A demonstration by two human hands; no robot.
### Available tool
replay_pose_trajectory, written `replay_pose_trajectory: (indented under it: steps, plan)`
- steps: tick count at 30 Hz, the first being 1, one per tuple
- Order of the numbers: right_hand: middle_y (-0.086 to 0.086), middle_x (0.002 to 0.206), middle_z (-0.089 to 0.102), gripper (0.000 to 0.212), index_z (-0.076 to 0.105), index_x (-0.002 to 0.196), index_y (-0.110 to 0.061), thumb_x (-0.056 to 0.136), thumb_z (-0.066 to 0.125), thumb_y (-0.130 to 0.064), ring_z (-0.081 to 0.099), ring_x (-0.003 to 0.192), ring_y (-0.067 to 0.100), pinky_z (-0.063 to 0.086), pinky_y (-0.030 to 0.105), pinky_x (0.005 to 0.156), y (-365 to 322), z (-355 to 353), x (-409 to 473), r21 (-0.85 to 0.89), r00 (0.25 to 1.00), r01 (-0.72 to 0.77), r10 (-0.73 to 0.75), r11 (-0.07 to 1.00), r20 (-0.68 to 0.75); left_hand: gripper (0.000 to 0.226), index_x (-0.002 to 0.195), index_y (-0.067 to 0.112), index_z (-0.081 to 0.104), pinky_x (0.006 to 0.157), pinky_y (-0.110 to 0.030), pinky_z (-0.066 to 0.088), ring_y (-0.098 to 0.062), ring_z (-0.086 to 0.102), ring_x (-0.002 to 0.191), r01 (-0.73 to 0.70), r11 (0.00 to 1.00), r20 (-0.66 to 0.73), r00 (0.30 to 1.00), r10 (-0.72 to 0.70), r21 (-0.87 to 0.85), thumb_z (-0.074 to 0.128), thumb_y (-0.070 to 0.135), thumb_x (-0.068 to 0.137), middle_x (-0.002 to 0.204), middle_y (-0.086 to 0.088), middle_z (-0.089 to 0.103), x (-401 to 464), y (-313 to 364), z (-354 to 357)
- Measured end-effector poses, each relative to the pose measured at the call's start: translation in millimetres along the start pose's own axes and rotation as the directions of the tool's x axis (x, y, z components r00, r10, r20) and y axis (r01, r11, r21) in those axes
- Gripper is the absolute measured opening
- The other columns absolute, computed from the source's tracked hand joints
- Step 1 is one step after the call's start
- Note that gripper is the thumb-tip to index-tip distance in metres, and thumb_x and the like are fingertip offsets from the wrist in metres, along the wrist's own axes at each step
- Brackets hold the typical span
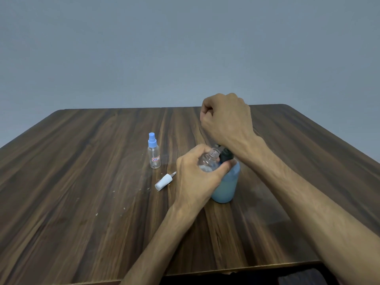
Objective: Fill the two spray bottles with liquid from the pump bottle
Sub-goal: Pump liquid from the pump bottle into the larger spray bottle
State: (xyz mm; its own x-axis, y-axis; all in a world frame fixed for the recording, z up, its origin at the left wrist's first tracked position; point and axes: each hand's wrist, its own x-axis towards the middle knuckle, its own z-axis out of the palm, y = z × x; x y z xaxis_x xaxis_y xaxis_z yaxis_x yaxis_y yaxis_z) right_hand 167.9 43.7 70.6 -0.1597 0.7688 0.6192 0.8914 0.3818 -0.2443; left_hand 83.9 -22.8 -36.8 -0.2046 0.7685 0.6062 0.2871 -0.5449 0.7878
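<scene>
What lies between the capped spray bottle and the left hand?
In the head view, a white spray cap lies on its side there, nearer the left hand than the capped spray bottle.

You see a pump bottle [225, 186] of pale blue liquid with a dark pump head [226, 156]. The clear spray bottle [154, 153] wears a blue cap; the loose sprayer cap [163, 182] is white. The table [82, 182] is streaked dark brown woodgrain.

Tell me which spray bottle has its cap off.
The clear spray bottle held in the left hand beside the pump bottle; its neck is bare. The other spray bottle stands capped in blue.
</scene>
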Motion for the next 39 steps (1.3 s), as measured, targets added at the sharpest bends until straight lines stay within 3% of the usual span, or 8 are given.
replay_pose_trajectory:
  steps: [5,10,15,19,22,26,31,39]
  plan:
    - [0.001,0.061,0.060,0.018,0.068,0.071,-0.013,0.079,0.052,-0.009,0.052,0.061,0.027,0.036,0.031,0.057,1.5,6.8,-8.9,-0.010,0.997,-0.030,0.031,0.999,0.077,0.028,0.076,0.014,0.067,0.060,-0.018,0.048,-0.004,0.063,0.062,0.015,1.000,0.005,1.000,-0.015,0.002,0.095,0.015,0.074,0.068,0.008,0.067,0.1,-0.3,0.0]
    - [-0.001,0.065,0.059,0.018,0.069,0.075,-0.018,0.083,0.053,-0.011,0.054,0.065,0.026,0.034,0.032,0.059,-1.3,-1.9,0.5,-0.034,0.999,0.003,-0.002,0.999,0.036,0.029,0.076,0.017,0.067,0.060,-0.020,0.050,-0.007,0.066,0.065,-0.008,1.000,0.000,1.000,0.008,0.014,0.096,0.019,0.074,0.069,0.010,0.068,-0.5,-0.4,0.2]
    - [0.000,0.062,0.060,0.020,0.070,0.074,-0.013,0.081,0.052,-0.011,0.051,0.060,0.024,0.038,0.031,0.058,1.0,6.4,-7.1,-0.023,0.997,-0.034,0.035,0.999,0.068,0.028,0.073,0.018,0.065,0.058,-0.022,0.051,-0.009,0.065,0.063,-0.014,1.000,-0.012,1.000,0.014,0.007,0.087,0.037,0.072,0.067,0.009,0.067,0.1,0.9,0.5]
    - [-0.003,0.061,0.057,0.018,0.069,0.076,-0.015,0.083,0.053,-0.011,0.046,0.055,0.017,0.031,0.029,0.054,-2.4,-1.2,-5.4,-0.042,0.998,-0.027,0.029,0.999,0.062,0.031,0.072,0.020,0.064,0.059,-0.020,0.048,-0.004,0.062,0.062,0.001,1.000,-0.008,1.000,-0.001,0.008,0.094,0.025,0.072,0.065,0.011,0.065,-0.2,1.2,1.4]
    - [0.002,0.069,0.067,0.020,0.072,0.079,-0.015,0.082,0.052,-0.010,0.060,0.066,0.027,0.043,0.033,0.059,-1.3,-4.3,-0.8,-0.038,1.000,-0.007,0.008,0.999,0.016,0.031,0.074,0.020,0.066,0.059,-0.024,0.051,-0.008,0.065,0.063,0.006,1.000,-0.003,1.000,-0.006,0.005,0.096,0.024,0.074,0.066,0.011,0.067,0.1,-0.2,0.0]
    - [-0.002,0.062,0.061,0.020,0.070,0.074,-0.016,0.082,0.053,-0.011,0.052,0.060,0.023,0.041,0.032,0.061,-1.0,2.5,-9.7,-0.018,0.996,-0.048,0.049,0.999,0.073,0.028,0.074,0.016,0.067,0.060,-0.028,0.054,-0.012,0.067,0.064,0.000,1.000,-0.010,1.000,0.000,-0.007,0.084,0.039,0.071,0.067,0.008,0.068,-0.3,0.9,0.5]
    - [0.000,0.069,0.067,0.021,0.071,0.078,-0.017,0.081,0.051,-0.009,0.057,0.066,0.026,0.035,0.031,0.059,-1.8,-5.2,-3.3,-0.012,0.999,-0.023,0.023,1.000,0.026,0.029,0.075,0.016,0.068,0.061,-0.030,0.055,-0.013,0.068,0.067,0.013,1.000,-0.007,1.000,-0.013,0.000,0.096,0.023,0.073,0.069,0.007,0.070,-0.9,-0.3,0.3]
    - [-0.002,0.068,0.063,0.020,0.071,0.078,-0.018,0.083,0.053,-0.012,0.056,0.068,0.027,0.036,0.032,0.063,-1.4,1.3,-9.5,-0.032,0.998,-0.036,0.038,0.999,0.056,0.027,0.073,0.018,0.066,0.061,-0.025,0.052,-0.008,0.066,0.064,0.003,1.000,-0.012,1.000,-0.003,-0.015,0.087,0.035,0.072,0.067,0.009,0.068,0.2,1.5,0.6]
